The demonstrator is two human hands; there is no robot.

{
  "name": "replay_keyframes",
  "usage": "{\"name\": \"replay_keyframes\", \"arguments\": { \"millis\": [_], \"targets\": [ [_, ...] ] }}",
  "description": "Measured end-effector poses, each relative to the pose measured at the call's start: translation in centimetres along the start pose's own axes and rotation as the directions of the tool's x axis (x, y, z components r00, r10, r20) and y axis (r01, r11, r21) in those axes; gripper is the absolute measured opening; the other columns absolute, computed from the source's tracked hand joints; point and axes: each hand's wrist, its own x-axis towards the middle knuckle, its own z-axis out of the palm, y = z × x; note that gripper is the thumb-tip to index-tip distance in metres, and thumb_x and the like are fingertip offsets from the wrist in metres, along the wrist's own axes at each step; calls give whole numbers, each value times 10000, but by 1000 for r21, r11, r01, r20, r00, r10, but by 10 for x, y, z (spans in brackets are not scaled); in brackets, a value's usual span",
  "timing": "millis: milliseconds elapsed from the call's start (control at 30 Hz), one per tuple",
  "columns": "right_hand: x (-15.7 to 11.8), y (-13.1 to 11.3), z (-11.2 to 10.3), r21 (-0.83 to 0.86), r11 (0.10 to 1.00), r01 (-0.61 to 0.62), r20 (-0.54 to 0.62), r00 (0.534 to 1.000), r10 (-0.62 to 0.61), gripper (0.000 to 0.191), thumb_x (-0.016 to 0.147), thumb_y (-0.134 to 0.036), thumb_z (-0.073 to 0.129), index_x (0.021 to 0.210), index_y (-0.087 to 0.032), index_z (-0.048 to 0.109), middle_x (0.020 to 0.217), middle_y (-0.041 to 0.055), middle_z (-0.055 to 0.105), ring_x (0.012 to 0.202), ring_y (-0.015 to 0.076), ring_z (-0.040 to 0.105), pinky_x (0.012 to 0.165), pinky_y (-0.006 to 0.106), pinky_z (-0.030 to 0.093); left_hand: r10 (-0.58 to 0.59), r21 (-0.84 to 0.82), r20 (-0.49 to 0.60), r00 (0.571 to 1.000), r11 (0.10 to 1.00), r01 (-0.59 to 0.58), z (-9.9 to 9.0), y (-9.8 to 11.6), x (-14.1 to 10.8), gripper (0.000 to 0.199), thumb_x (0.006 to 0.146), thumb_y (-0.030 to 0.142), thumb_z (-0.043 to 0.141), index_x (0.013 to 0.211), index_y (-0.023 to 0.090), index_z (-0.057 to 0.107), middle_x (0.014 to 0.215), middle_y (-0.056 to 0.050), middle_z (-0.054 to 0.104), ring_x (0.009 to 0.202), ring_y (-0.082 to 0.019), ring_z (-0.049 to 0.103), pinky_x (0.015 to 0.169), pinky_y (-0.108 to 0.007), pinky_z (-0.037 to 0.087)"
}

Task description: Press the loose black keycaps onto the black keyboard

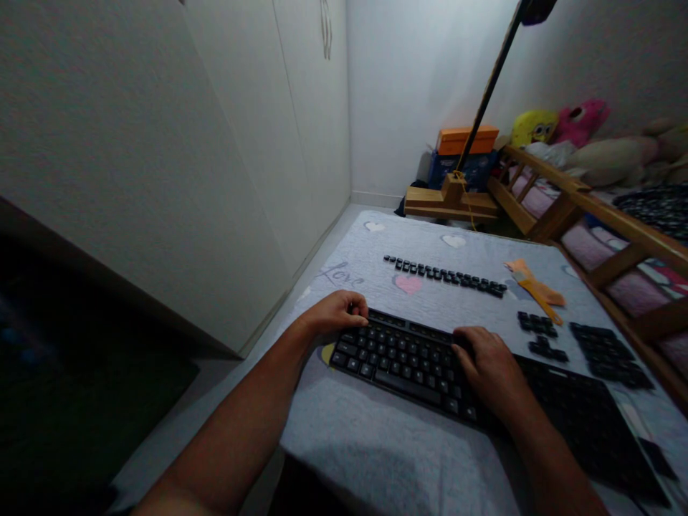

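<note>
A black keyboard (405,383) lies at a slant on the patterned cloth, its lower rows of keycaps in place and its upper strip looking bare. My left hand (344,313) is closed at the keyboard's far left corner, thumb and curled fingers about the edge. Over the right part of the far edge, my right hand (486,362) is closed on the keyboard, thumb toward the keys and fingertips partly hidden. The right forearm covers part of the keyboard. Beyond it, loose black keycaps (443,275) are lined up in rows.
More keycaps (537,324) lie to the right, beside a larger block of keycaps (610,355). An orange-handled brush (537,290) rests on an orange cloth. A black panel (585,416) lies at right. Wardrobe doors (258,129) rise at left; a wooden bed rail (607,197) runs along the right.
</note>
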Motion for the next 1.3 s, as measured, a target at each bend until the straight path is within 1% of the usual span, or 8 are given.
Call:
{"name": "replay_keyframes", "arguments": {
  "millis": [233, 533, 633, 733, 867, 967, 1100, 1300],
  "targets": [
    [-1, 2, 1, -6, 1000, 2, -2, 1000, -2, 206, 856, -263, 504, 982, -169, 638, 985, 106, 666, 924, 262, 581, 858, 403, 458, -14, -6, -13, 1000, 1000, 14, 1, 1, 0, 195, 678, 300, 687, 760, 141, 611, 614, 49, 463, 569, -81, 408, 537, -213, 296],
    [-1, 0, 1, 16, 1000, -5, -5, 1000, 5, 194, 861, -252, 506, 984, -173, 635, 984, 100, 660, 922, 255, 575, 860, 395, 448, -23, -60, -20, 1000, 998, 22, 0, 2, -1, 255, 732, 379, 646, 770, 130, 608, 610, 39, 468, 563, -83, 404, 530, -214, 284],
    [-1, 1, 1, 21, 1000, -6, -1, 1000, 6, 191, 863, -249, 504, 983, -171, 630, 983, 100, 655, 923, 258, 566, 864, 402, 445, -14, 24, -19, 1000, 1000, 14, -1, 7, -1, 236, 742, 365, 630, 768, 130, 620, 619, 32, 486, 578, -93, 425, 545, -222, 304],
    [-1, 1, 1, 27, 1000, 1, -4, 1000, -1, 187, 867, -256, 501, 979, -175, 627, 971, 96, 656, 913, 255, 564, 860, 404, 447, -2, 200, -56, 998, 980, 13, -3, 16, -1, 188, 748, 325, 611, 754, 139, 633, 628, 25, 518, 598, -108, 462, 571, -230, 334],
    [-1, 1, 2, 34, 999, 7, -14, 1000, -6, 189, 868, -256, 495, 976, -178, 628, 970, 97, 660, 910, 252, 568, 855, 402, 450, 47, 455, -99, 994, 891, 3, -6, 33, -2, 119, 752, 248, 590, 760, 151, 658, 700, 1, 613, 677, -135, 546, 634, -242, 383],
    [-1, 1, 2, 36, 999, 2, -16, 1000, -1, 193, 865, -258, 497, 977, -177, 632, 973, 100, 660, 913, 254, 574, 854, 401, 451, 85, 546, -103, 991, 838, -15, -7, 47, 0, 116, 765, 218, 584, 787, 156, 680, 743, -7, 656, 704, -138, 578, 667, -244, 412],
    [-1, 2, 3, 37, 999, -3, -25, 1000, 4, 203, 864, -263, 494, 987, -178, 632, 980, 101, 665, 921, 255, 583, 856, 405, 453, 156, 586, -136, 978, 809, -47, -6, 56, 16, 117, 771, 179, 603, 837, 163, 698, 815, -15, 691, 753, -136, 612, 728, -249, 446],
    [-1, 0, 2, 41, 999, -3, -22, 1000, 3, 190, 861, -256, 496, 974, -181, 630, 970, 95, 665, 915, 252, 582, 853, 401, 454, 267, 630, -229, 936, 774, -66, 0, 47, 67, 176, 784, 157, 620, 943, 158, 697, 903, -36, 698, 843, -149, 629, 803, -261, 475]
  ]
}}
